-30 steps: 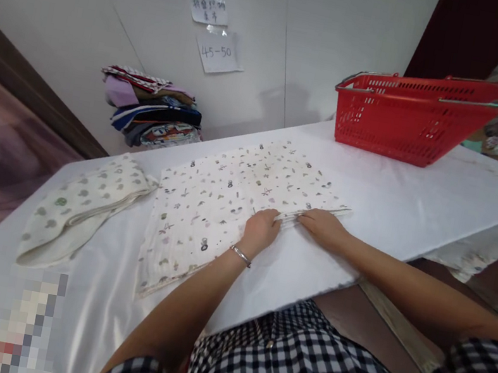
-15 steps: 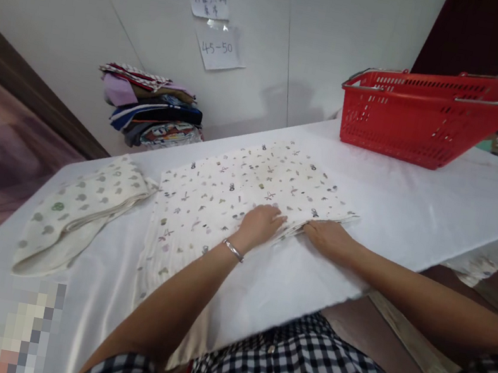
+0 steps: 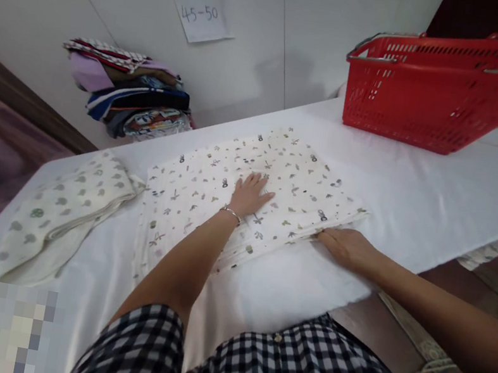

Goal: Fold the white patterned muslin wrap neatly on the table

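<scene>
A white cloth with small printed figures lies folded in layers on the table in front of me. My left hand rests flat on top of it, fingers spread, a silver bracelet at the wrist. At the cloth's near right edge, my right hand pinches the stacked layers between thumb and fingers. To the left lies a second folded cloth, cream with grey-green spots, touched by neither hand.
A red plastic basket with metal handles stands at the back right of the white-covered table. Several folded fabrics are piled beyond the back edge, by the wall. Paper notes hang on the wall.
My left hand has slid away from the near edge onto the middle of the printed cloth and flattened. My right hand stays at the edge. The view has shifted slightly.
</scene>
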Motion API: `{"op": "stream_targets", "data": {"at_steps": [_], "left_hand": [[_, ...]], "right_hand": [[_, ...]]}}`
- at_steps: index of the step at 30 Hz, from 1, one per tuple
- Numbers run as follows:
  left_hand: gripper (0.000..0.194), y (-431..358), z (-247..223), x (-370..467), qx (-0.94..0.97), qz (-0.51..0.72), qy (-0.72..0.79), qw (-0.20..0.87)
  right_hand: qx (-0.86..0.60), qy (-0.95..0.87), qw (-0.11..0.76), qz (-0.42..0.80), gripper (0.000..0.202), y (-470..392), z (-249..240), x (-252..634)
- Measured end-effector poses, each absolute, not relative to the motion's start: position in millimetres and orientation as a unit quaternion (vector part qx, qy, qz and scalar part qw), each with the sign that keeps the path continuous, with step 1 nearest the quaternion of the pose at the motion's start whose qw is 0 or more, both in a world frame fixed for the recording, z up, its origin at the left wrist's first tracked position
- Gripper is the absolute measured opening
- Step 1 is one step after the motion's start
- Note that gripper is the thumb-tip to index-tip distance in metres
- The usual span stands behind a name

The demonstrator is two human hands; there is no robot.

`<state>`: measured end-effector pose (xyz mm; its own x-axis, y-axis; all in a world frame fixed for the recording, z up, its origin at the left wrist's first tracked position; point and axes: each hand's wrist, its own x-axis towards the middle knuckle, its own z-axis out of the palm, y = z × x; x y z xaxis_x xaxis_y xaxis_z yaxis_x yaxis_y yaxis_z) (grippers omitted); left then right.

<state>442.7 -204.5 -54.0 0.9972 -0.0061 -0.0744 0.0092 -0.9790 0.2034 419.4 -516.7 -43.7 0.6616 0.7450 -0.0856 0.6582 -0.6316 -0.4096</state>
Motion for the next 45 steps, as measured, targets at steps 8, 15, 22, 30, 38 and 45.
{"op": "stream_targets", "data": {"at_steps": [8,15,22,30,38,45], "left_hand": [[0.064,-206,-51,450,0.992,-0.021,0.007,0.123],[0.062,-214,-52,462,0.991,-0.029,0.002,0.13],[0.063,-214,-50,465,0.994,-0.017,-0.004,0.111],[0.075,-206,-56,476,0.991,-0.064,-0.002,0.118],[0.066,-211,-39,470,0.992,-0.04,-0.004,0.123],[0.067,-213,-41,468,0.992,-0.04,-0.001,0.116]], "right_hand": [[-0.847,-0.522,0.105,-0.011,0.034,-506,-53,414],[-0.849,-0.526,0.045,-0.027,0.032,-473,-49,404],[-0.852,-0.518,0.074,-0.02,0.03,-455,-46,397],[-0.833,-0.507,0.21,0.071,0.033,-478,-40,389],[-0.799,-0.58,0.129,-0.095,0.031,-465,-53,389],[-0.793,-0.593,0.083,-0.115,0.03,-448,-55,382]]}}
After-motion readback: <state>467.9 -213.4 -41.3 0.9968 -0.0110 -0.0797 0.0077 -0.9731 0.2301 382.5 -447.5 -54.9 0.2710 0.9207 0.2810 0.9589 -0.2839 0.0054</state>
